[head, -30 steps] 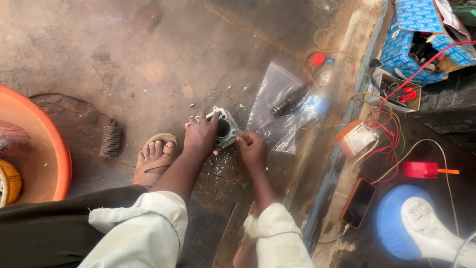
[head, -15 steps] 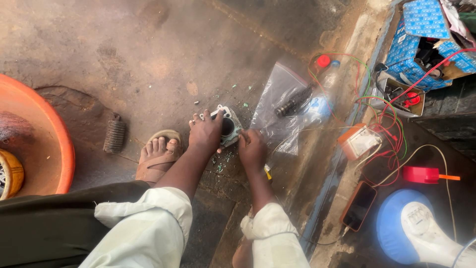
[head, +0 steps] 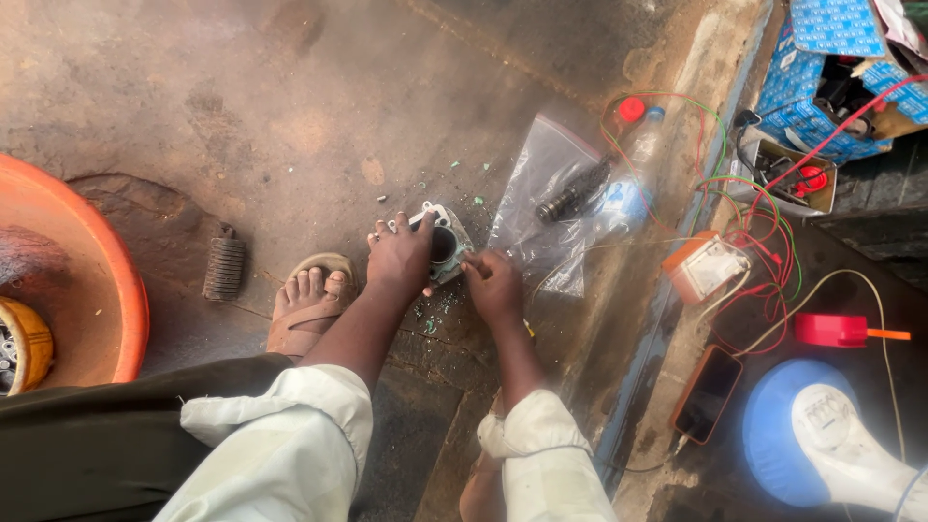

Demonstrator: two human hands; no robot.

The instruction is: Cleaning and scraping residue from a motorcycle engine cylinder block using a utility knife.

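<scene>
A grey metal engine cylinder block with a round bore sits on the dirty concrete floor. My left hand lies over its left side, fingers spread on top, holding it down. My right hand is closed at the block's right edge; whatever it grips is hidden by the fingers. Small green flakes lie scattered around the block. My sandalled foot rests just left of my left hand.
A clear plastic bag with a dark metal part lies right of the block. An orange basin stands far left, a coil spring near it. Tangled wires, a phone, blue boxes and a blue lid fill the right.
The view has shifted slightly; both hands stay on the cylinder block, with my right hand working small motions at its right edge.
</scene>
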